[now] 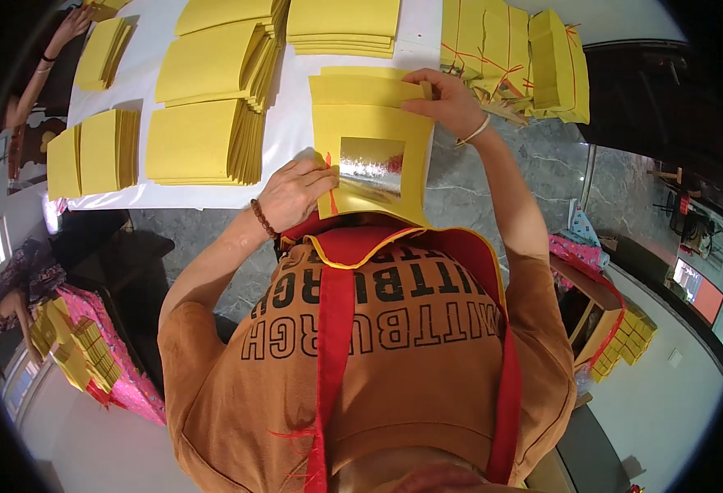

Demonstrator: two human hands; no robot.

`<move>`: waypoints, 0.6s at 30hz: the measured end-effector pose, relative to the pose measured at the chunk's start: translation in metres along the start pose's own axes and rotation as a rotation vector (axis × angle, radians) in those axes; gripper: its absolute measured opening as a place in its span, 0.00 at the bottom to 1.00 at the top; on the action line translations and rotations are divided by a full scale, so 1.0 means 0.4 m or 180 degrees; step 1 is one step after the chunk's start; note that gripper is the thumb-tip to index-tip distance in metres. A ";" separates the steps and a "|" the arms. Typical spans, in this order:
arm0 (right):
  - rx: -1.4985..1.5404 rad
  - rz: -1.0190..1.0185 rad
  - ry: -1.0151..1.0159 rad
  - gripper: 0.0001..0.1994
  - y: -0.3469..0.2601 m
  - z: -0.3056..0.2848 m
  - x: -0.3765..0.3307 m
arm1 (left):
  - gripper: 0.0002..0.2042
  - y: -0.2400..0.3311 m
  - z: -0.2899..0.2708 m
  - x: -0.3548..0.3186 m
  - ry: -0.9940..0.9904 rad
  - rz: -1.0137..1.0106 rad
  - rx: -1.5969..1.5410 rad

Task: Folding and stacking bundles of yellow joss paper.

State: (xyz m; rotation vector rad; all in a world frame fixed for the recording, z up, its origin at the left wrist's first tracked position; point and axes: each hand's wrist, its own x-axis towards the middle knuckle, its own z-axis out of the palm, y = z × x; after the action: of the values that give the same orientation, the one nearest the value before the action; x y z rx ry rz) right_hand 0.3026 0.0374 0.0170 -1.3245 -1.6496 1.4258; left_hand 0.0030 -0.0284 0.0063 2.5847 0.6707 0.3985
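Head view: white-covered table (295,140) carried stacks of yellow paper sheets (205,140). Square yellow sheet with silver foil centre (374,164) lay at the near edge, mid-fold. Left hand (295,193) pinched its lower-left edge; right hand (448,103) gripped the top. Next move likely needs aligned edges, firm crease.

Across the white table (291,135), stacks of plain yellow paper (205,140) lie fanned in rows, with a neater pile (343,29) at the far edge. Off the table's right end sit bundles of yellow paper tied with red string (513,57). At its far left corner another person's hand (69,25) rests by a small stack (102,53). Below the table's left end, folded yellow paper is heaped on a pink cloth (82,349). Well to the right of the table, an open box (604,316) holds more yellow packs (628,337).
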 end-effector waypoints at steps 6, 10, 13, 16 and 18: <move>0.0816 0.0153 0.0100 0.12 0.063 -0.034 -0.002 | 0.13 0.004 -0.008 0.002 -0.0031 -0.0032 0.0013; -0.1009 -0.0450 0.0577 0.07 0.046 0.018 -0.042 | 0.13 -0.001 -0.003 0.001 -0.0014 -0.0023 -0.0002; -0.1840 -0.1479 0.0540 0.08 0.042 0.046 -0.071 | 0.13 0.002 -0.004 0.003 -0.0005 -0.0044 0.0038; -0.2176 -0.1855 0.0505 0.09 0.049 0.054 -0.092 | 0.13 0.001 -0.009 0.006 -0.0039 -0.0041 0.0018; -0.2199 -0.1836 0.0537 0.08 0.055 0.053 -0.096 | 0.14 0.001 -0.008 0.007 -0.0060 -0.0063 0.0007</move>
State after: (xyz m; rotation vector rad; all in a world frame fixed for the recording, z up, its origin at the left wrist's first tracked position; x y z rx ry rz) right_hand 0.3032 -0.0074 -0.0030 -1.1014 -2.2567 0.4042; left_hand 0.0043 -0.0262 0.0099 2.5785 0.6901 0.3669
